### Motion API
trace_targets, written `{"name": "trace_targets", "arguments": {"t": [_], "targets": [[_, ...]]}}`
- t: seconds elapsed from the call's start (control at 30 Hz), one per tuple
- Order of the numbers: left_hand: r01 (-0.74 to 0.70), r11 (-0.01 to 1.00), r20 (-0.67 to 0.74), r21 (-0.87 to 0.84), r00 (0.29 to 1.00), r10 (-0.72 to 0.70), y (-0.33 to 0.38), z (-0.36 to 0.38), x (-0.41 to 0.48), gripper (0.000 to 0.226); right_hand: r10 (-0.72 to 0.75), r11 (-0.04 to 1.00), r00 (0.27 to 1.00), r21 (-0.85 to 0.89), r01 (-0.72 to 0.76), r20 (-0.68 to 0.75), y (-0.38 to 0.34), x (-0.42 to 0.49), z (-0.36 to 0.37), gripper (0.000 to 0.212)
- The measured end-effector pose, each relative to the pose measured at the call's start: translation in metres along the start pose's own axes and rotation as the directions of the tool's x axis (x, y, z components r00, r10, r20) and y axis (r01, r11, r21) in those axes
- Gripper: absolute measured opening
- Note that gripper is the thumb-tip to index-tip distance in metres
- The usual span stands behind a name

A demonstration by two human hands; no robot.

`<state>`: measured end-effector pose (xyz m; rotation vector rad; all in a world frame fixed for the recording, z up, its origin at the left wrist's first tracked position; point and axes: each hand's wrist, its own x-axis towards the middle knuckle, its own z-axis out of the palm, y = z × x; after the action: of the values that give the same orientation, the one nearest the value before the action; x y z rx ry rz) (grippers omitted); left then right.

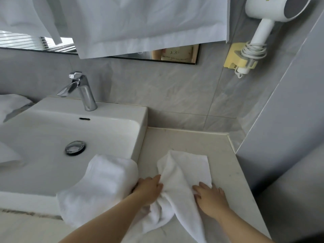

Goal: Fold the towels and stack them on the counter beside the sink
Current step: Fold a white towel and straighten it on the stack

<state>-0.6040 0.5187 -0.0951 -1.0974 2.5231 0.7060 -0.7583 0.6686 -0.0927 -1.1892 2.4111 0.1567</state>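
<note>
A small white towel (182, 174) lies crumpled on the cream counter (192, 141) to the right of the sink (52, 130). My left hand (149, 189) grips the towel's bunched left edge. My right hand (209, 195) rests flat on its right part, fingers spread. A thicker white towel (98, 188) hangs over the sink's front right corner, touching my left wrist. More white cloth (140, 25) hangs at the top, covering part of the mirror.
A chrome tap (80, 90) stands behind the basin and a drain plug (75, 147) sits in it. A white hair dryer (266, 20) hangs in a yellow wall holder (236, 55). A grey wall (289, 120) closes the counter's right side. Another white towel (12, 102) lies far left.
</note>
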Motion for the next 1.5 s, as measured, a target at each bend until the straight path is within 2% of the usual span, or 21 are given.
{"name": "trace_targets", "arguments": {"t": [0.1, 0.17, 0.2, 0.27, 0.33, 0.43, 0.53, 0.57, 0.63, 0.7, 0.77, 0.87, 0.93, 1.0, 1.07, 1.1, 1.17, 1.23, 1.33, 1.43, 1.5], "targets": [[-0.005, 0.993, -0.002, 0.117, 1.0, 0.006, 0.013, -0.003, -0.008, 0.041, 0.043, 0.993, 0.999, -0.108, -0.04, 0.024, -0.003, 0.002, -0.009, 0.045], [-0.04, 0.977, 0.031, 0.209, 0.999, 0.034, 0.023, 0.002, -0.012, 0.038, 0.042, 0.995, 0.995, -0.091, -0.05, -0.087, -0.015, 0.001, -0.012, 0.039], [-0.048, 0.972, 0.045, 0.229, 0.998, 0.039, 0.027, 0.007, -0.012, 0.038, 0.038, 0.999, 0.991, -0.027, -0.041, -0.127, -0.021, 0.001, -0.011, 0.039], [-0.037, 0.982, 0.085, 0.184, 0.996, 0.022, 0.034, 0.013, -0.009, 0.039, 0.045, 0.978, 0.996, 0.204, -0.03, -0.073, -0.032, 0.003, -0.004, 0.039], [0.009, 0.999, 0.144, 0.039, 0.99, -0.014, 0.038, 0.008, -0.007, 0.041, 0.037, 0.957, 0.999, 0.289, -0.029, -0.022, -0.037, 0.004, 0.009, 0.041], [0.092, 0.995, 0.255, -0.044, 0.964, -0.078, 0.038, -0.01, -0.002, 0.05, -0.021, 0.991, 0.999, 0.135, 0.026, -0.035, -0.032, 0.005, 0.015, 0.05], [0.118, 0.991, 0.32, -0.07, 0.943, -0.09, 0.037, -0.028, 0.004, 0.037, -0.126, 0.992, 0.992, -0.028, 0.126, 0.02, -0.014, 0.011, 0.004, 0.055], [0.108, 0.99, 0.264, -0.09, 0.961, -0.081, 0.039, -0.033, 0.008, 0.034, -0.156, 0.985, 0.987, -0.064, 0.159, 0.041, -0.007, 0.015, -0.001, 0.056], [0.065, 0.992, -0.021, -0.11, 0.997, -0.068, 0.042, -0.04, 0.022, 0.031, -0.189, 0.977, 0.98, -0.088, 0.195, 0.067, 0.002, 0.021, -0.01, 0.057], [-0.012, 0.991, -0.243, -0.131, 0.97, -0.021, 0.047, -0.043, 0.037, 0.031, -0.194, 0.978, 0.979, -0.067, 0.198, 0.069, 0.007, 0.026, -0.019, 0.058], [-0.139, 0.985, -0.287, -0.104, 0.952, 0.104, 0.052, -0.041, 0.051, 0.035, -0.2, 0.978, 0.978, -0.045, 0.203, 0.061, 0.008, 0.031, -0.025, 0.057], [-0.292, 0.955, -0.212, 0.044, 0.932, 0.295, 0.062, -0.035, 0.07, 0.048, -0.152, 0.976, 0.988, 0.162, 0.146, 0.028, 0.008, 0.046, -0.029, 0.045], [-0.282, 0.954, -0.078, 0.103, 0.954, 0.291, 0.066, -0.031, 0.082, 0.057, -0.051, 0.871, 0.998, 0.491, 0.031, 0.027, 0.007, 0.057, -0.028, 0.04], [-0.239, 0.96, 0.02, 0.149, 0.971, 0.239, 0.062, -0.026, 0.091, 0.063, 0.081, 0.765, 0.988, 0.644, 0.024, -0.133, 0.003, 0.065, -0.022, 0.04], [-0.206, 0.947, 0.044, 0.247, 0.979, 0.201, 0.056, -0.022, 0.095, 0.059, 0.22, 0.857, 0.894, 0.515, 0.014, -0.391, 0.003, 0.069, -0.011, 0.037], [-0.188, 0.94, 0.027, 0.283, 0.982, 0.188, 0.053, -0.023, 0.098, 0.054, 0.246, 0.91, 0.878, 0.41, -0.064, -0.409, 0.001, 0.068, -0.006, 0.035], [-0.149, 0.941, -0.04, 0.305, 0.985, 0.169, 0.053, -0.028, 0.104, 0.046, 0.298, 0.928, 0.935, 0.285, -0.238, -0.191, -0.002, 0.072, 0.002, 0.05], [-0.117, 0.938, -0.132, 0.328, 0.977, 0.168, 0.058, -0.034, 0.112, 0.044, 0.264, 0.941, 0.963, 0.232, -0.245, -0.054, 0.0, 0.084, 0.003, 0.062], [-0.128, 0.902, -0.19, 0.412, 0.956, 0.223, 0.051, -0.032, 0.127, 0.048, 0.167, 0.971, 0.983, 0.182, -0.152, -0.071, 0.004, 0.105, -0.006, 0.063], [-0.122, 0.939, -0.14, 0.322, 0.975, 0.175, 0.03, -0.024, 0.139, 0.078, 0.106, 0.99, 0.992, 0.105, -0.097, -0.075, 0.016, 0.125, -0.014, 0.065], [-0.079, 0.956, -0.15, 0.281, 0.981, 0.125, 0.025, -0.022, 0.146, 0.082, 0.046, 0.997, 0.995, 0.065, -0.04, -0.092, 0.021, 0.135, -0.018, 0.08]]}}
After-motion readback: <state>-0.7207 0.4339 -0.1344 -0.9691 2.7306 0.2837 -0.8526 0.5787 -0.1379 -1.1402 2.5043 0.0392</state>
